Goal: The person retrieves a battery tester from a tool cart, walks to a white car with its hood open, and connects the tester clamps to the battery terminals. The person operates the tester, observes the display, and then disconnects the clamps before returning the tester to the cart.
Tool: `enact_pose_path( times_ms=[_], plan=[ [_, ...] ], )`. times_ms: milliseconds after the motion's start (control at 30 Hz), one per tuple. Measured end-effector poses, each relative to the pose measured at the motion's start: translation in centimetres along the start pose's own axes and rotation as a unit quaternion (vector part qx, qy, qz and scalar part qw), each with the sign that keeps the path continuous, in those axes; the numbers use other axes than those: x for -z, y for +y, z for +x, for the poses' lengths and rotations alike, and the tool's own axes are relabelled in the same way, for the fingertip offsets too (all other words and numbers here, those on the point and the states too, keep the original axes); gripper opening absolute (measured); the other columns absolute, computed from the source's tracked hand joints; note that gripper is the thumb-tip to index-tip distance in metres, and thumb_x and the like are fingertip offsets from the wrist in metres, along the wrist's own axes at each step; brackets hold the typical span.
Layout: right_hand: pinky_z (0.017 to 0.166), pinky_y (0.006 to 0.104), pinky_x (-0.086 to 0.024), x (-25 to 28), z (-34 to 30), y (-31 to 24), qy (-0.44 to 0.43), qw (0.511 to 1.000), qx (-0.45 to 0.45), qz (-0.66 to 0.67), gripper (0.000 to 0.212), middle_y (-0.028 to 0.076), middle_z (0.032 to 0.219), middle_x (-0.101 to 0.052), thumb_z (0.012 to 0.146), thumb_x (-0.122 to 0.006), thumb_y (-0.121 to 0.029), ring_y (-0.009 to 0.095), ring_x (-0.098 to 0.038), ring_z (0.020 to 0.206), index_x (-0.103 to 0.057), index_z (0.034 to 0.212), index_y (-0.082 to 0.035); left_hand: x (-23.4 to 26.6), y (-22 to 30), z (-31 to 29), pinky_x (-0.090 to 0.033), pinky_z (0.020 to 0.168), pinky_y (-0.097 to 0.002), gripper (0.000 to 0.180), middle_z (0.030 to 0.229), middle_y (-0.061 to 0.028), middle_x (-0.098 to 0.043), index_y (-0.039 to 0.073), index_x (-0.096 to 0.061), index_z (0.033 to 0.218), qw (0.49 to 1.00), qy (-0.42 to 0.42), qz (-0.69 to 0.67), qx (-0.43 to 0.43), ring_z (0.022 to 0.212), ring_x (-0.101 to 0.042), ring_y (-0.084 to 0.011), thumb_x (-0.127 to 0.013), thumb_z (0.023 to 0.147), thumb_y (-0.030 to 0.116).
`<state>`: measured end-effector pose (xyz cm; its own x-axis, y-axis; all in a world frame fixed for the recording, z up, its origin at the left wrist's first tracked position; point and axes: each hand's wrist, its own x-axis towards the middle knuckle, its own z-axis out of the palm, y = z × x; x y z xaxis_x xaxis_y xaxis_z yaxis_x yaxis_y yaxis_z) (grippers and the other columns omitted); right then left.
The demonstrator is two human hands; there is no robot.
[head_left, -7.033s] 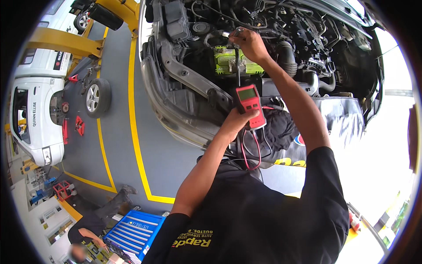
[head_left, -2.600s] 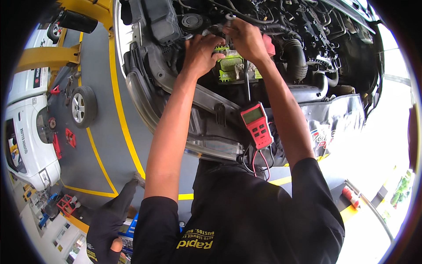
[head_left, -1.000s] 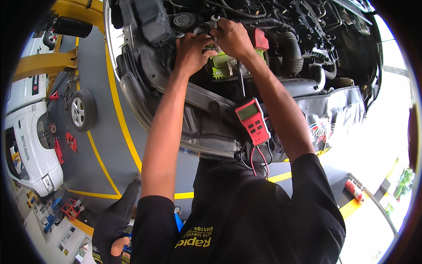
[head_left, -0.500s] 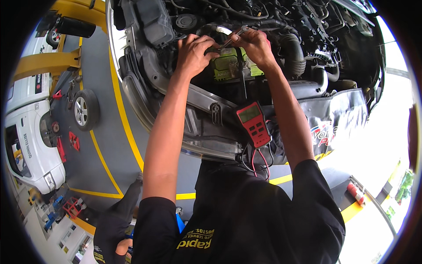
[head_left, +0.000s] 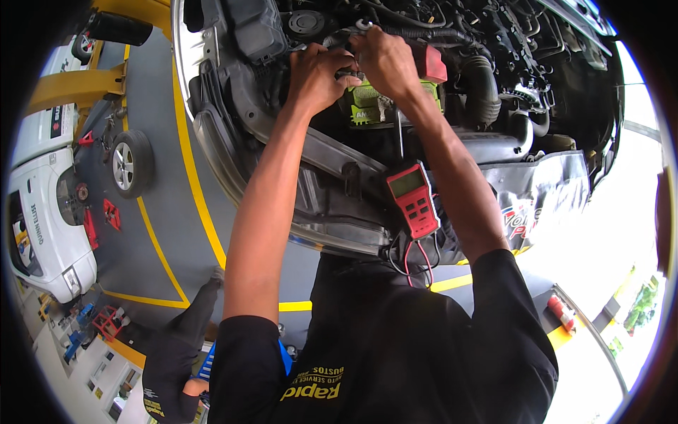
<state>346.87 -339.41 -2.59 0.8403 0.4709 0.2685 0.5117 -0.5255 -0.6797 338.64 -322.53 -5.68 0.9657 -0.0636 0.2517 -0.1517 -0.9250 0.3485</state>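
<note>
My right hand point(head_left: 387, 62) is closed round a wrench point(head_left: 364, 25), whose silver ring end sticks out past my fingers; the rest is mostly hidden. Close beside it, my left hand point(head_left: 318, 79) is curled at the near left corner of the green-topped car battery point(head_left: 367, 109), pinching a small dark piece by the terminal that I cannot make out. A red terminal cover point(head_left: 431, 65) stands at the battery's right end. Below the battery, a red battery tester point(head_left: 412, 201) with a grey screen rests on the car's front edge, its leads point(head_left: 420, 258) looped underneath.
Hoses and an intake pipe point(head_left: 480, 88) fill the engine bay to the right. A dark fender cover point(head_left: 544, 187) drapes over the front edge. At left are a loose wheel point(head_left: 132, 164), a white vehicle point(head_left: 53, 226) and a yellow lift arm point(head_left: 74, 92). Another person point(head_left: 173, 360) is at lower left.
My right hand has shifted left and up with the wrench, closer to my left hand, uncovering the red terminal cover. My left hand stays by the terminal. The view has shifted slightly.
</note>
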Motion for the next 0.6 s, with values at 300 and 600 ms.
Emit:
enact_pose_path(
  times_ms=[300, 600],
  plan=[
    [0.079, 0.0459, -0.061, 1.4, -0.1, 0.8, 0.020, 0.983, -0.017, 0.180, 0.021, 0.019, 0.092, -0.079, 0.102, -0.068, -0.020, 0.038, -0.079, 0.089, -0.073, 0.103, 0.001, 0.0, 0.1, 0.0, -0.039, 0.104, -0.0483, 0.043, 0.128, 0.0121, -0.077, 0.027, -0.081, 0.122, 1.000, 0.010, -0.020, 0.015, 0.121, -0.062, -0.0215, -0.086, 0.085, 0.050],
    [0.089, 0.0339, -0.060, 1.7, -3.0, 3.5, -0.012, 0.936, -0.074, 0.345, 0.024, 0.009, 0.102, -0.079, 0.116, -0.060, -0.020, 0.015, -0.074, 0.094, -0.069, 0.110, 0.001, 1.1, 0.8, -0.1, -0.038, 0.105, -0.0452, 0.033, 0.125, 0.0114, -0.075, 0.025, -0.080, 0.120, 0.999, -0.009, -0.026, -0.020, 0.118, -0.063, -0.0202, -0.085, 0.089, 0.036]
  ],
)
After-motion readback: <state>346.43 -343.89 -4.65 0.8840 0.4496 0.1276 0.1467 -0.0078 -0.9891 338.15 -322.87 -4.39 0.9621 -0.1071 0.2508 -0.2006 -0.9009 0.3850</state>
